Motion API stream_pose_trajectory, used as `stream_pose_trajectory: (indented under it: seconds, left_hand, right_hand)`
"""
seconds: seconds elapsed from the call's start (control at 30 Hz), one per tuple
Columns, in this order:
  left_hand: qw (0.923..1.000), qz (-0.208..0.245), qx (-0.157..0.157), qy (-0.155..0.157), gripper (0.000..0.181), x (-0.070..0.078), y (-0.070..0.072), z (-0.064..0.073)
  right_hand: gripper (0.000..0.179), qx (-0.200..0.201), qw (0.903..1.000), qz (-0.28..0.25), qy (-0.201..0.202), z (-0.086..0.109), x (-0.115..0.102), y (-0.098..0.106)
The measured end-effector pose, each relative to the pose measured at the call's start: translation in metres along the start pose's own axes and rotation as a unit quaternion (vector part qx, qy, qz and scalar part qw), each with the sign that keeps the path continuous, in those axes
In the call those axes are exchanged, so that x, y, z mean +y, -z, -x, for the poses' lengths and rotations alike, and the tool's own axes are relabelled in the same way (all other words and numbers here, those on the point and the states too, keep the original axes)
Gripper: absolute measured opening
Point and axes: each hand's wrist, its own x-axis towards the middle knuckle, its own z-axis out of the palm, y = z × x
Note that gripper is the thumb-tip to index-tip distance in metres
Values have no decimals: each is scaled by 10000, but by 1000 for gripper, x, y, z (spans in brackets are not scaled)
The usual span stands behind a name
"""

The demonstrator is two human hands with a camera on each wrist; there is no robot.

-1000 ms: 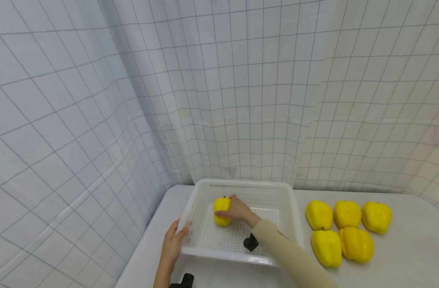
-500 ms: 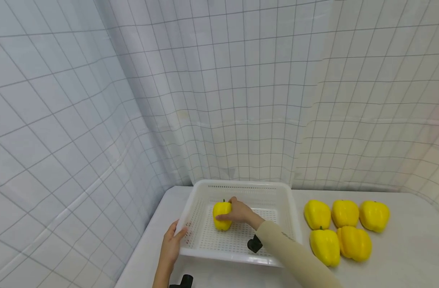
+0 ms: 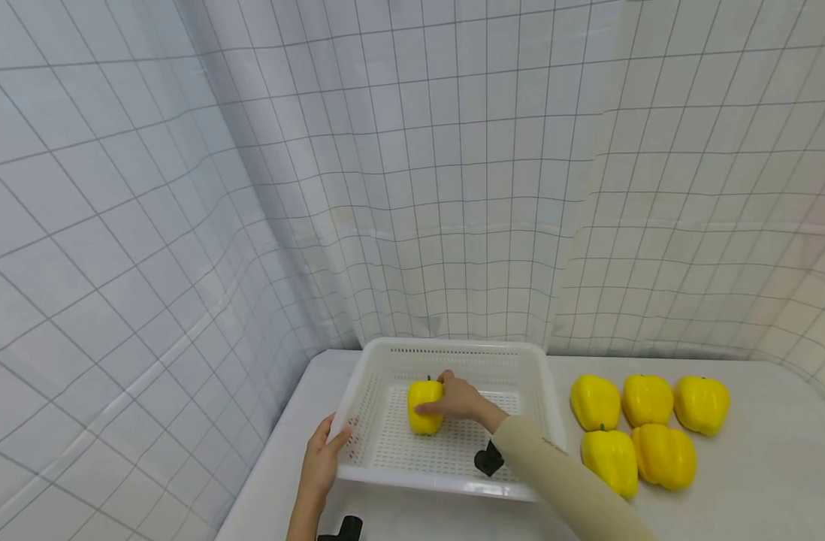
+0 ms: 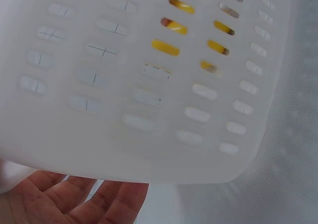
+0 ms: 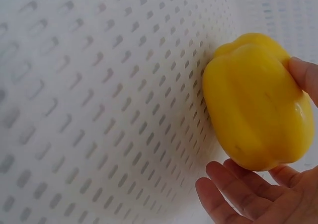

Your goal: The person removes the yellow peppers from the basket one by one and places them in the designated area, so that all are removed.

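In the head view a white perforated plastic basket (image 3: 419, 482) stands on the table. My left hand (image 3: 320, 458) grips its left rim, thumb on top; the left wrist view shows curled fingers (image 4: 112, 199) under the rim edge. Inside the basket, left of its middle, my right hand (image 3: 461, 398) holds a yellow bell pepper (image 3: 416, 397) from the right side. Seen from the right wrist, the bell pepper (image 5: 253, 100) sits between the thumb (image 5: 304, 75) and the fingers (image 5: 238, 189), close to the basket's perforated floor (image 5: 109, 105).
Several more yellow bell peppers (image 3: 648, 402) lie in two rows on the white table (image 3: 757, 451) to the right of the basket. A white grid-patterned curtain (image 3: 453, 188) hangs behind and along the left. Black wrist cameras (image 3: 488, 458) are strapped to both arms.
My right hand has shifted the bell pepper a little toward me and then slightly right inside the basket. The left hand keeps its hold on the rim.
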Motion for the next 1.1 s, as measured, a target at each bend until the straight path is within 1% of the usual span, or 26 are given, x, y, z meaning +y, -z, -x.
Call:
stream_pose_trajectory:
  seconds: [0.33,0.53,0.7,0.87,1.1]
  left_hand:
    - [10000,65,16,54,42,0,1,0]
    - [9999,124,3,79,43,-1,1,-1]
    - [9999,95,-13,86,43,-2,1,-1]
    - [9999,81,-24,90,43,-2,-1,-1]
    - [9999,95,-21,63,43,0,-1,0]
  right_hand:
    - [64,-76,9999,54,60,8,3,9]
    - [67,31,9999,110,80,12,5,15]
    - [71,159,9997,-145,87,14,6,21]
    - [72,260,9986,-459,90,21,0,31]
    - [67,467,9958,-736,290,31,-6,44]
